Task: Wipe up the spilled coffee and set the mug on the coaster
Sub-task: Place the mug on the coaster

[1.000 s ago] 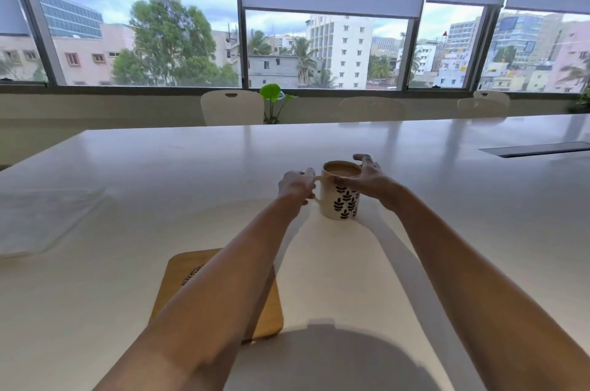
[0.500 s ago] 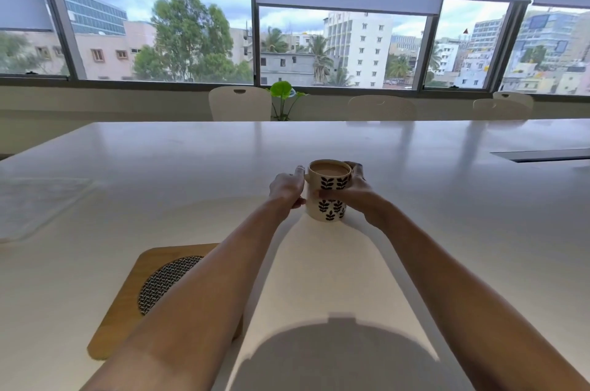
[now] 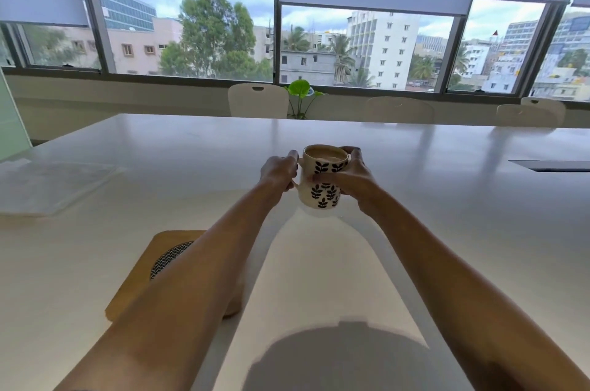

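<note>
Mug [image 3: 321, 194] of coffee, leaf-printed, clamped between both hands | left hand [image 3: 277, 172] fingers curled at the handle | right hand [image 3: 354, 181] fingers, splayed a second ago, now wrapped round the body | lift looks imminent; base off table [image 3: 463, 215] unclear | wooden coaster [image 3: 134, 288] nearer than the fingers, leftward | no spill seen.

White glossy desk [image 3: 447, 231], window reflections seen across it. Wooden coaster [image 3: 131, 288] with round woven inlay is laid front-left, partly hidden. Pale flat sheet [image 3: 54, 186] is laid far left. Dark slot [image 3: 552, 165] is recessed at right. Mug [image 3: 322, 189]: desk contact cannot be told.
</note>
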